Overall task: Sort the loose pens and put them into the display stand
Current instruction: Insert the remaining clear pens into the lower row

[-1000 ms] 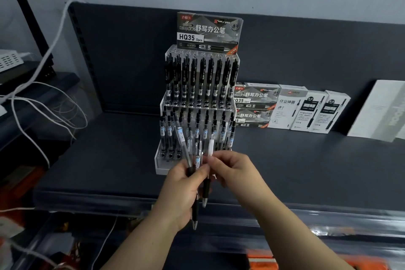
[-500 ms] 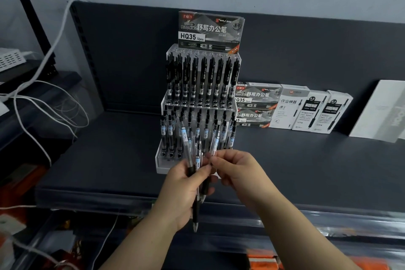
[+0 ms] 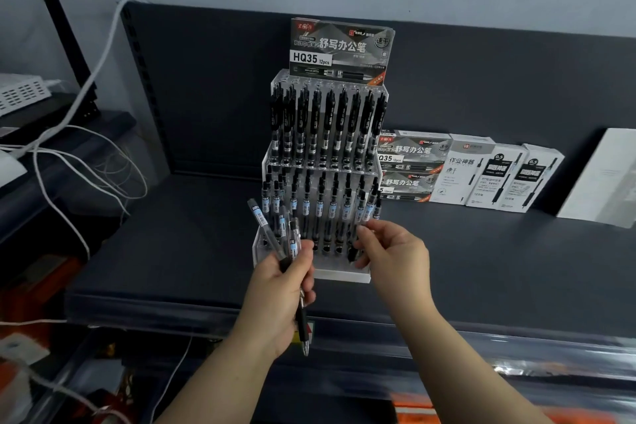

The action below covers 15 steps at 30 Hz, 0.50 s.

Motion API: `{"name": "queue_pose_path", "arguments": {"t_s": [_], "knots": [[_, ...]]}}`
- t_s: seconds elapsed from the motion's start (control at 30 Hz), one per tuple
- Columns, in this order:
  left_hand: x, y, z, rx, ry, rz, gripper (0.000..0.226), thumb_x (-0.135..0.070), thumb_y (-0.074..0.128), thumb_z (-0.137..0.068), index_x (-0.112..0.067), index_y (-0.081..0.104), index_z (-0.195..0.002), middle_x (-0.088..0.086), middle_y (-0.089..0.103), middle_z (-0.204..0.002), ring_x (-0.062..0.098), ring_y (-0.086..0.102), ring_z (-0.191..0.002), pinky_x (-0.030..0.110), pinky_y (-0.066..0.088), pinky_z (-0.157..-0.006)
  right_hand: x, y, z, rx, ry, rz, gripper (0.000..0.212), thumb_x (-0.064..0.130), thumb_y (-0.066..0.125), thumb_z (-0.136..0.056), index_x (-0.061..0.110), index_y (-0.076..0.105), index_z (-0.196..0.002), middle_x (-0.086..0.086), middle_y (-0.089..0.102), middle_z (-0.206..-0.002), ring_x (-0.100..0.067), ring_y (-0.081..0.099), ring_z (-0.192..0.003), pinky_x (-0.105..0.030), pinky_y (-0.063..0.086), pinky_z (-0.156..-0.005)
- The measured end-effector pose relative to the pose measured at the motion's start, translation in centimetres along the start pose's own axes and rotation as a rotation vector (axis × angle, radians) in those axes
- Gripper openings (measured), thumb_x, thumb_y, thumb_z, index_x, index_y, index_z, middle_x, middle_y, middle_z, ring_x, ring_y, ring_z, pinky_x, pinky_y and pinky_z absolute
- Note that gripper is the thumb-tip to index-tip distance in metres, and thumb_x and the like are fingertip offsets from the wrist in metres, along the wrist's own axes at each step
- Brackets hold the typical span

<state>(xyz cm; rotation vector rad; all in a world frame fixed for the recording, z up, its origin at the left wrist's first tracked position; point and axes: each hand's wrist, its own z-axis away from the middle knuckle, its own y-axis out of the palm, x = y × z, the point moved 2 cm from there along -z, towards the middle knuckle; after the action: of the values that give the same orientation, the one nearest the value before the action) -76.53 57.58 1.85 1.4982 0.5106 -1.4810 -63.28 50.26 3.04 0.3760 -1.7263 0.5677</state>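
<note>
Head view, left hand gripping pens, right hand pinching pen

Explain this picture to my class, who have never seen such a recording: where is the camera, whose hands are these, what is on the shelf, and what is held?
No machine here: a person wears a camera on the head, looking forward and down, so you see their own two hands. The left hand grips a bunch of loose pens. The right hand pinches a single pen at the lower row of the clear stand, which sits on a dark shelf and already holds rows of pens. Boxes stand to its right; white cables hang at the left.
</note>
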Motion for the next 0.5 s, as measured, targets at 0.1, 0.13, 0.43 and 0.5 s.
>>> {"name": "queue_pose_path", "arguments": {"t_s": [0.1, 0.13, 0.43, 0.5], "knots": [[-0.2, -0.3, -0.1, 0.003, 0.008, 0.005, 0.01, -0.019, 0.057, -0.091, -0.012, 0.063, -0.094, -0.004, 0.049, -0.06, 0.007, 0.043, -0.051, 0.021, 0.04, -0.048, 0.4, -0.2, 0.2, -0.036, -0.05, 0.003, 0.008, 0.018, 0.061, -0.089, 0.025, 0.064, -0.089, 0.005, 0.067, -0.065, -0.005, 0.056, -0.048, -0.013, 0.045, -0.051], [-0.2, -0.3, -0.1, 0.005, 0.009, 0.007, 0.01, -0.019, 0.056, -0.091, -0.012, 0.063, -0.094, -0.004, 0.049, -0.061, 0.007, 0.043, -0.051, 0.021, 0.039, -0.048, 0.7, -0.3, 0.1, -0.049, -0.068, 0.0, 0.01, 0.018, 0.06, -0.089, 0.028, 0.063, -0.087, 0.005, 0.067, -0.065, -0.004, 0.056, -0.048, -0.013, 0.045, -0.05], [-0.5, -0.6, -0.2, 0.027, 0.031, 0.015, 0.011, -0.02, 0.055, -0.091, -0.012, 0.063, -0.094, -0.003, 0.05, -0.063, 0.008, 0.044, -0.054, 0.023, 0.04, -0.051, -0.8, 0.7, -0.2, 0.003, -0.048, 0.304, 0.013, 0.022, 0.057, -0.092, 0.019, 0.068, -0.099, 0.006, 0.063, -0.059, -0.006, 0.059, -0.054, -0.008, 0.043, -0.051], [-0.5, -0.7, -0.2, 0.021, 0.027, 0.025, 0.011, -0.018, 0.054, -0.092, -0.014, 0.064, -0.096, -0.001, 0.051, -0.066, 0.01, 0.045, -0.057, 0.024, 0.041, -0.054, -0.9, 0.7, -0.1, 0.009, -0.078, 0.412, 0.018, 0.026, 0.055, -0.093, 0.018, 0.069, -0.101, 0.006, 0.061, -0.058, -0.012, 0.061, -0.059, -0.014, 0.045, -0.055]]}}
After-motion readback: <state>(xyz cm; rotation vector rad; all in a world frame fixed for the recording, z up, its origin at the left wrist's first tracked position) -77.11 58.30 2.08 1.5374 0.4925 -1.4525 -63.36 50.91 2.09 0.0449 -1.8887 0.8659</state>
